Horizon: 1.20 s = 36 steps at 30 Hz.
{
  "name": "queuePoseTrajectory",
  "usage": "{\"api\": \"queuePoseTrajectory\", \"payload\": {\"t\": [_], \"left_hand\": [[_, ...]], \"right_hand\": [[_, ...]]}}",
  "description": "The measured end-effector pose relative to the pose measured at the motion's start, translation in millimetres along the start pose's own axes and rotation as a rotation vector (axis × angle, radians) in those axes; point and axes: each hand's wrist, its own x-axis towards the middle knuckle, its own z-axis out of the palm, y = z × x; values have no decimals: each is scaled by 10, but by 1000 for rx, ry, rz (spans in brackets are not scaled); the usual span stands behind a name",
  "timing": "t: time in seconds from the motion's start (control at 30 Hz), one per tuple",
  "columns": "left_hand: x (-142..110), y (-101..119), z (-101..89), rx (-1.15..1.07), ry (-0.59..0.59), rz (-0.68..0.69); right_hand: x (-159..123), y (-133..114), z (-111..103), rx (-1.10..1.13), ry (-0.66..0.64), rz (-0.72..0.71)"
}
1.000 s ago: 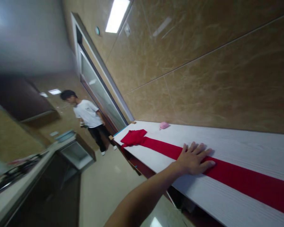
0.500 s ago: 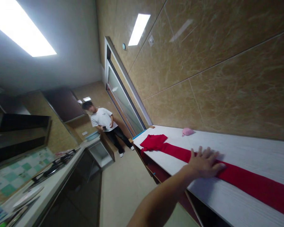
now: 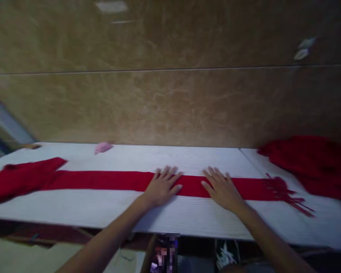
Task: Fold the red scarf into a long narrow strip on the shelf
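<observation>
A long red scarf (image 3: 102, 180) lies stretched flat along the white tabletop (image 3: 182, 216). Its right end carries loose red fringe (image 3: 284, 189), and a wider, bunched red part (image 3: 25, 176) lies at the left. My left hand (image 3: 163, 187) rests palm down on the scarf's middle, fingers spread. A short way to the right, my right hand (image 3: 223, 189) also lies flat on the scarf with its fingers stretched out. Neither hand grips the cloth.
A heap of dark red cloth (image 3: 307, 159) sits at the back right. A small pink item (image 3: 103, 147) lies near the tiled wall (image 3: 159, 106). Below the table's front edge, a shoe (image 3: 227, 254) shows.
My view has swung from the room to face the wall and table. Both hands now lie on the scarf; earlier only one showed. The person in the white shirt is out of view.
</observation>
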Motion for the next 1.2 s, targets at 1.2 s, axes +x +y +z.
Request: {"api": "queuePoseTrajectory", "payload": {"t": [1.2], "left_hand": [[-2017, -2444, -787, 254, 217, -743]], "right_hand": [[17, 620, 657, 157, 402, -444]]}}
